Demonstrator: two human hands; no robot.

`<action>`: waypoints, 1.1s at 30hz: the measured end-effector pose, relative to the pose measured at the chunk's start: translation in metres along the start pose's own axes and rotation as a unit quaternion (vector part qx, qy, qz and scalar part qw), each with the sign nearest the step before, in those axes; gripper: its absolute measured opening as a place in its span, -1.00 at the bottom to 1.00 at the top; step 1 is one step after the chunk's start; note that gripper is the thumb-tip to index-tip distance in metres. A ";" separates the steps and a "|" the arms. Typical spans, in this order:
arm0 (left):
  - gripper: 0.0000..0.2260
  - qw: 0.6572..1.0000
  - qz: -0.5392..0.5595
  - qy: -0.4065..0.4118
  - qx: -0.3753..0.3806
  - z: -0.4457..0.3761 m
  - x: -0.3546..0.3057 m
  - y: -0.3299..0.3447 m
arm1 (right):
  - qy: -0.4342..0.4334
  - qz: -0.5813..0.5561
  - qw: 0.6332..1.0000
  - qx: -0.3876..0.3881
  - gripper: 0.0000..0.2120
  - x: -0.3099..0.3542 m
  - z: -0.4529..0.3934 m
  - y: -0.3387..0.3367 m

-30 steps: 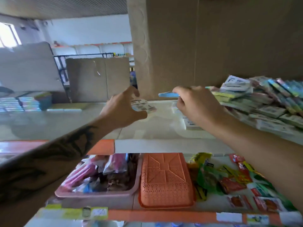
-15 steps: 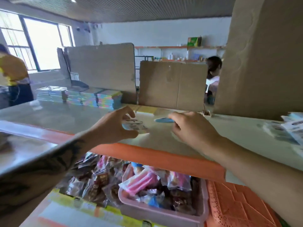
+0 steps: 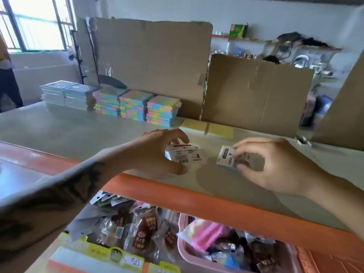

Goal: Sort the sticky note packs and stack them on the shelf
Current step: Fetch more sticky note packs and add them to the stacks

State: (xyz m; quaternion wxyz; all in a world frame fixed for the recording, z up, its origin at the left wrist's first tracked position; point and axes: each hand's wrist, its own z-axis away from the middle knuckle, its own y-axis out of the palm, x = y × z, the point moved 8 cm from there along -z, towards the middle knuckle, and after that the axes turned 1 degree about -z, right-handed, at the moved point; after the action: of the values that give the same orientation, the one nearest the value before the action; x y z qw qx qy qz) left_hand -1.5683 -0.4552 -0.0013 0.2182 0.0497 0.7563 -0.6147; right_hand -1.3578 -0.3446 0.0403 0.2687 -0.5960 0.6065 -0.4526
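Left hand (image 3: pixel 157 154) grips a white-labelled sticky note pack (image 3: pixel 186 154) between curled fingers and thumb, just above the shelf (image 3: pixel 78 134). Right hand (image 3: pixel 275 166) pinches a second sticky note pack (image 3: pixel 225 157), blue-edged, near the shelf's orange front rim. Stacked multicoloured packs (image 3: pixel 137 107) stand against the cardboard sheet (image 3: pixel 153 62) behind, well apart from both hands.

My left hand (image 3: pixel 157 152) reaches forward, fingers (image 3: pixel 177 134) curled in a grip. My right hand (image 3: pixel 275 164) pinches with its fingers bent. Both forearms stretch over the shelf's front edge.
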 end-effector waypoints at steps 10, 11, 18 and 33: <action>-0.63 0.995 0.082 -0.002 -0.059 0.008 0.005 -0.007 | -0.076 -0.039 0.985 0.153 -0.66 0.032 -0.072 0.060; -0.68 0.994 0.094 -0.004 -0.064 0.009 0.006 -0.008 | -0.085 -0.043 0.986 0.140 -0.71 0.032 -0.073 0.062; -0.56 0.983 0.166 0.015 -0.083 0.013 -0.001 -0.013 | -0.106 -0.092 0.990 -0.007 -0.84 0.026 -0.074 0.047; -0.63 0.941 0.303 0.033 -0.149 0.013 0.012 -0.021 | 0.010 -0.271 0.962 -0.020 -0.75 0.018 -0.062 0.054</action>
State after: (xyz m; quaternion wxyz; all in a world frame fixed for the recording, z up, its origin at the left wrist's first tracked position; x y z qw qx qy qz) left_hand -1.5831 -0.4746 0.0109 0.3740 0.2639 0.7953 -0.3976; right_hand -1.4395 -0.3547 0.0251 0.1179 -0.7388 0.4335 -0.5024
